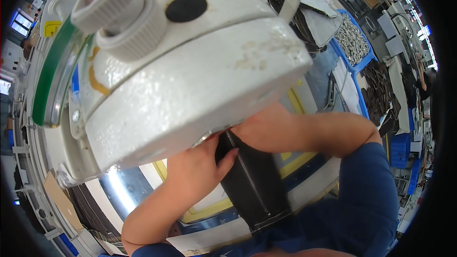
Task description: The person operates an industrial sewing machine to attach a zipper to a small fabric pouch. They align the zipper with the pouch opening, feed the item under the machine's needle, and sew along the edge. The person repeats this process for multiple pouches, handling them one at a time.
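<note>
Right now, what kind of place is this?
Probably a workshop where bags or similar things are sewn. There's what looks like a big white sewing machine, a black piece with a zipper, and a blue bin of silvery chain.

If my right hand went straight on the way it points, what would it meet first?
Probably your left hand, across the black zippered piece. The white machine head hides the fingertips of your right hand, though, so depth is unclear and something under it could come first.
</note>
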